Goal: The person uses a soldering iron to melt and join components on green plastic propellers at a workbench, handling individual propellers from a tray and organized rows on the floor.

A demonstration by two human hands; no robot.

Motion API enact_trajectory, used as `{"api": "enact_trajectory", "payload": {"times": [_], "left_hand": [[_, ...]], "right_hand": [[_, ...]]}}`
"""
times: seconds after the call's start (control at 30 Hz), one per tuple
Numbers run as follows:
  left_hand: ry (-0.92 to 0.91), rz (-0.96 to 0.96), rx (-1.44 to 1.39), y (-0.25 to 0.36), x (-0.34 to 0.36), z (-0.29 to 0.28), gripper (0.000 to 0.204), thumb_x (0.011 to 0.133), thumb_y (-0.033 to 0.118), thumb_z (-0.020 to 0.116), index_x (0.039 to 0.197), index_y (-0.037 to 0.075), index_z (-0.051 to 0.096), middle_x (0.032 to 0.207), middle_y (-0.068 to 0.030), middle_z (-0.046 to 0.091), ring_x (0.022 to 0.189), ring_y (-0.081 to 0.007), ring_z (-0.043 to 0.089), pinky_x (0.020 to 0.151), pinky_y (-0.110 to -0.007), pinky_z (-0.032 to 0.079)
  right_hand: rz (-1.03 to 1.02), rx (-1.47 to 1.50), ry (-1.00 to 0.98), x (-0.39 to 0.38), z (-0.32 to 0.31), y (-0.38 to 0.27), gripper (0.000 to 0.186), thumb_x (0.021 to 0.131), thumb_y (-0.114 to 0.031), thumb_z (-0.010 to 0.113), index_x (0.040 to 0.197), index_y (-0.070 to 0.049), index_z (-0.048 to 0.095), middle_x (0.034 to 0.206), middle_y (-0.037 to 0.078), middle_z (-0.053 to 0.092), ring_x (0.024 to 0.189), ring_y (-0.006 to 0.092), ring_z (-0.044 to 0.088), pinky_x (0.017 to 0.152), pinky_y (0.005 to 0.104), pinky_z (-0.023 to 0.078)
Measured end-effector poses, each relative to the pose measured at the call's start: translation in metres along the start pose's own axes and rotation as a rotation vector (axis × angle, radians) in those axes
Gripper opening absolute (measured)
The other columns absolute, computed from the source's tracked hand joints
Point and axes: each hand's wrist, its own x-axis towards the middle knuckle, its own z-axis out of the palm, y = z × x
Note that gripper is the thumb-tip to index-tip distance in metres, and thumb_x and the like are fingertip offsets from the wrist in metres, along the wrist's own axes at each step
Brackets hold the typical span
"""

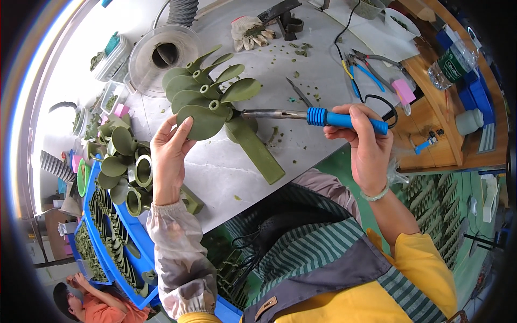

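Over the table, a cluster of dull green propellers (202,97) is joined to a flat green bar (258,153) that slants toward me. My left hand (172,148) pinches the rounded edge of the nearest blade between thumb and fingers. The blue handle of a soldering iron (344,119) lies in my right hand (369,142), closed around it. Its metal shaft points left, and the tip meets the cluster near the nearest hub and the top of the bar. The exact contact spot is hidden.
Loose green propellers (116,161) pile up at the left. Pliers (377,72), a pointed blade (299,92), a work glove (252,32) and a clear round tub (161,56) lie farther back. A bottle (452,67) stands on the right; a co-worker (99,301) sits lower left.
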Motion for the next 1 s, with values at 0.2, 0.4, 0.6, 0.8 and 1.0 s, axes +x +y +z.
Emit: {"api": "enact_trajectory", "payload": {"times": [0.2,0.4,0.6,0.8,1.0], "left_hand": [[0.024,-0.003,0.012,-0.0007,-0.0012,-0.0001,0.023,0.089,0.009,0.065,0.11,0.001,0.063,0.097,-0.0081,0.069,0.084,-0.0116,0.067,0.071,-0.021,0.055],[0.016,-0.005,0.024,-0.0015,-0.0002,0.0005,0.024,0.088,0.009,0.066,0.11,0.001,0.063,0.097,-0.0087,0.069,0.083,-0.012,0.067,0.07,-0.021,0.056],[0.019,-0.02,0.035,0.0001,0.0016,0.0004,0.021,0.089,0.007,0.064,0.109,0.001,0.062,0.097,-0.0071,0.069,0.084,-0.0128,0.068,0.071,-0.021,0.058],[-0.005,-0.016,0.039,-0.0002,0.0041,-0.0006,0.021,0.09,0.008,0.063,0.11,0.0,0.062,0.098,-0.0085,0.069,0.086,-0.0142,0.068,0.076,-0.024,0.057],[-0.008,-0.02,0.04,0.0029,0.0027,0.0004,0.021,0.09,0.007,0.063,0.11,0.0,0.061,0.099,-0.0092,0.069,0.087,-0.0147,0.068,0.077,-0.024,0.058]], "right_hand": [[-0.017,0.001,0.005,-0.0006,-0.0026,0.0021,0.026,0.097,-0.015,0.05,0.098,0.008,0.062,0.092,0.013,0.066,0.074,0.0209,0.068,0.068,0.0331,0.059],[-0.014,0.036,0.0,-0.0004,-0.0018,0.0061,0.025,0.097,-0.015,0.05,0.098,0.008,0.062,0.091,0.013,0.066,0.074,0.0208,0.068,0.068,0.0329,0.059],[-0.019,0.03,0.008,0.0017,-0.0011,0.0066,0.026,0.097,-0.015,0.051,0.098,0.009,0.062,0.091,0.013,0.066,0.074,0.0208,0.068,0.069,0.0325,0.059],[-0.005,0.04,0.021,0.0034,-0.0011,0.008,0.026,0.096,-0.014,0.051,0.097,0.009,0.062,0.091,0.013,0.066,0.074,0.0209,0.068,0.069,0.0325,0.059],[0.006,0.047,0.012,0.0025,0.0006,0.0053,0.027,0.097,-0.015,0.05,0.096,0.009,0.062,0.089,0.014,0.066,0.073,0.0207,0.068,0.069,0.0324,0.059]]}}
